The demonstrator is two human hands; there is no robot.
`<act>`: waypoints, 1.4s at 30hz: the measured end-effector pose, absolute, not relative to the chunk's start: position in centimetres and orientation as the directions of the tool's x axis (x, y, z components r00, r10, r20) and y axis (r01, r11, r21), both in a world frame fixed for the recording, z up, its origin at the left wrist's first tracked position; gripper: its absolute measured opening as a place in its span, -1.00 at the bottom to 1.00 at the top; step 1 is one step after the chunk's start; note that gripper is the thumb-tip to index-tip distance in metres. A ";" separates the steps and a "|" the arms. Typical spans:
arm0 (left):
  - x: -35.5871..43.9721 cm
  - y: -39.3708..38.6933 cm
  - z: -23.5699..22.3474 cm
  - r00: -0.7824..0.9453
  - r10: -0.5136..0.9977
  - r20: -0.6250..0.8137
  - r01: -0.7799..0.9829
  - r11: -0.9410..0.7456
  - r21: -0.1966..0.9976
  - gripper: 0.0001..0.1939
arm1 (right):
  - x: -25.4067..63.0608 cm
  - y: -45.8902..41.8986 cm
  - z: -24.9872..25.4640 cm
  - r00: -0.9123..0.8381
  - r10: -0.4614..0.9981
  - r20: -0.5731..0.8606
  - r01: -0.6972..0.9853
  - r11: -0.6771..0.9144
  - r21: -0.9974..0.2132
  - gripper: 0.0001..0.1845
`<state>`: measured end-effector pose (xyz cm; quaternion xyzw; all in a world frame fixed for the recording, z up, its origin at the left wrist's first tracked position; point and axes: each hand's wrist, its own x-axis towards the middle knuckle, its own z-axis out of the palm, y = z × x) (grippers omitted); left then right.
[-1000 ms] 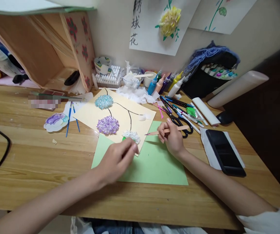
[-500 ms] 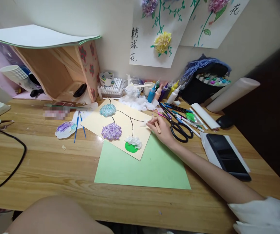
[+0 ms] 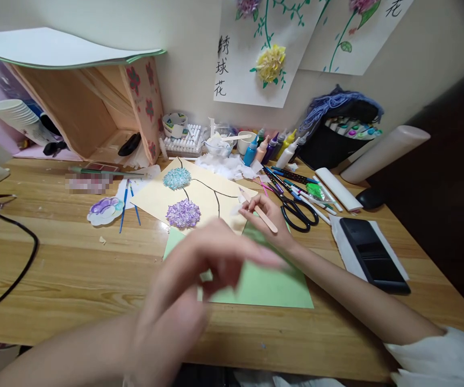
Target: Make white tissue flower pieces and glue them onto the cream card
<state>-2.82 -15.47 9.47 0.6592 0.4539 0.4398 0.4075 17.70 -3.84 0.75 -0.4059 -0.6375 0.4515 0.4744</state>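
Note:
My right hand [image 3: 275,224] is closed around a flat wooden craft stick [image 3: 265,219], at the right edge of a cream card [image 3: 151,201]. A small white tuft [image 3: 240,199] shows by its fingertips. On the card are a textured blue flower [image 3: 177,179], a purple flower [image 3: 183,214] and thin dark stems. Blurred and close to the camera, my left hand [image 3: 195,274] hangs over the green sheet [image 3: 284,287]. Its forefinger points right, and motion smears the rest. The card's lower part is hidden behind it.
Black scissors [image 3: 298,212] and several pens lie right of my right hand. Paint bottles [image 3: 271,149] and white fluffy tissue [image 3: 227,165] stand or lie behind the card. A palette [image 3: 106,210] with brushes sits left, near a black cable [image 3: 34,242]. A black case [image 3: 372,252] lies right.
My left hand has come into view from below and covers the card's lower flower. My right hand has drawn slightly back, with the stick now tilted across its fingers.

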 end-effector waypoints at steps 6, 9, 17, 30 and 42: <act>-1.7 -9.9 5.1 0.213 0.972 -0.098 0.550 -0.037 0.834 -0.69 | 17.3 -7.2 1.5 -0.449 0.879 0.161 -0.023 0.169 -0.985 -0.76; -2.0 -9.7 3.4 0.252 0.957 -0.144 0.548 -0.019 0.836 -0.70 | 17.3 -7.5 0.7 -0.483 0.863 0.147 -0.001 0.167 -0.986 -0.78; -2.0 -10.5 2.6 0.246 0.956 -0.158 0.525 0.006 0.851 -0.68 | 17.7 -7.6 -0.6 -0.564 0.797 0.218 -0.039 0.239 -0.970 -0.84; -1.6 -11.0 1.9 0.160 0.979 -0.127 0.697 -0.021 0.717 -0.81 | 17.8 -7.8 -0.8 -0.473 0.849 0.234 0.169 0.348 -0.922 -0.93; -0.9 -10.7 1.3 0.089 0.993 -0.076 0.786 -0.023 0.618 -0.82 | 18.4 -8.3 -0.8 -0.581 0.510 0.634 0.120 0.824 -0.553 -0.63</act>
